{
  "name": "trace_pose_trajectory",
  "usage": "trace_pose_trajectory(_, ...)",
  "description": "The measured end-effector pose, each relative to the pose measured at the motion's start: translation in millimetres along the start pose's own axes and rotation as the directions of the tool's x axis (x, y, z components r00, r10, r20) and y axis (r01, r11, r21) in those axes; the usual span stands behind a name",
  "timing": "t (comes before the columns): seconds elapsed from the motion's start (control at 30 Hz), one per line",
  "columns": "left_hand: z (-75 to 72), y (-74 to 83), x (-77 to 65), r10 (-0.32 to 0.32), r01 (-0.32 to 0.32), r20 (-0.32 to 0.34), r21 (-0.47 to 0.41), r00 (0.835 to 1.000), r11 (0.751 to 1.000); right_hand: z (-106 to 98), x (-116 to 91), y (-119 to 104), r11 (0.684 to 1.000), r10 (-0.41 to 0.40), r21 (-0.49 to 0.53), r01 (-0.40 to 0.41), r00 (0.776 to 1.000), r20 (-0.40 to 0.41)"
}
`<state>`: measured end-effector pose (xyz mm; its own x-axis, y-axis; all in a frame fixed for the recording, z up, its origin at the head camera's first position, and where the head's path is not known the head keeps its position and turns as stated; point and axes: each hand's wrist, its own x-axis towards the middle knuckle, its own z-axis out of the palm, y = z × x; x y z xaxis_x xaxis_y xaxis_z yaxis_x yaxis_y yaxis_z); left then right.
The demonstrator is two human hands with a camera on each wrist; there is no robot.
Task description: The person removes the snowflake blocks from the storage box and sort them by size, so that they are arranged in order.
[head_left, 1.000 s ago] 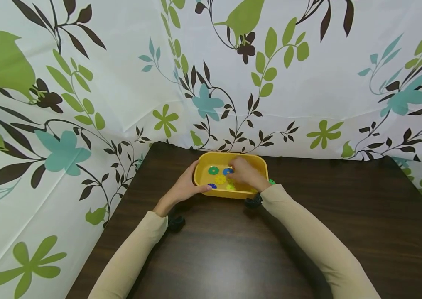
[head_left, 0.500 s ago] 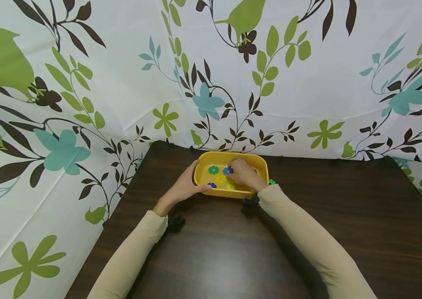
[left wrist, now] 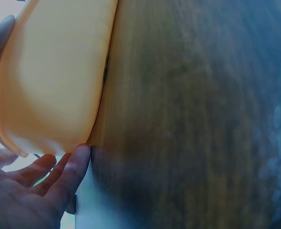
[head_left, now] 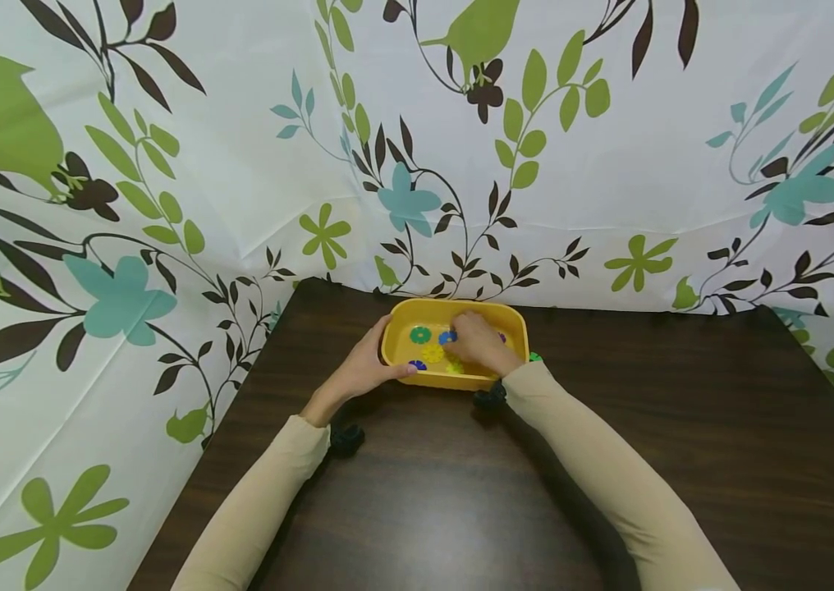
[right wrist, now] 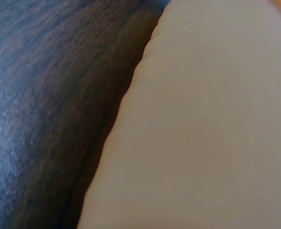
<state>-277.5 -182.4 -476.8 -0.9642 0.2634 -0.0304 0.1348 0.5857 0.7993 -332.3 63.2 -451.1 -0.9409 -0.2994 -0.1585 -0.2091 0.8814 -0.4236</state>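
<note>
A yellow plastic tub (head_left: 405, 380) stands at the back of the dark table. My left hand (head_left: 365, 365) grips its left end, thumb over the front rim; in the left wrist view the fingers (left wrist: 73, 169) press against the tub's outer wall. My right hand (head_left: 483, 338) reaches down inside the tub, fingers bent and their tips hidden. Close by it lie a blue notched disc (head_left: 447, 337) and a yellow-green disc (head_left: 454, 368). A green disc (head_left: 420, 335), a yellow disc (head_left: 433, 353) and a dark blue disc (head_left: 418, 365) lie further left. I cannot tell whether the right fingers hold a disc.
A small green piece (head_left: 535, 357) shows just outside the tub's right end. A patterned white cloth (head_left: 572, 246) hangs right behind the table (head_left: 417, 492). The tub's pale outer wall (right wrist: 198, 119) fills much of the right wrist view.
My right hand and wrist have shifted slightly left inside the tub, uncovering a purple piece at its right side. The left hand keeps its grip.
</note>
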Motion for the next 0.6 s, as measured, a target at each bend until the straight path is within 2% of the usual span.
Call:
trace_pose_trajectory(0.2,-0.5,-0.3,0.0,-0.002,0.002,0.005,-0.002,1.0,1.0,0.8,7.5,-0.4,0.997,0.06,0.054,-0.062,0.998,0.036)
trace_pose_trajectory(0.4,0.3,-1.0,0.0,-0.016,0.016,0.006,-0.001,1.0,1.0,0.4,8.1,-0.2,0.989,0.082,0.117,-0.089,0.994,0.065)
trace_pose_trajectory(0.6,0.5,-1.7,-0.4,-0.007,0.007,-0.003,0.008,1.0,1.0,-2.1,6.8,-1.2,0.989,0.094,0.107,-0.1,0.994,0.057)
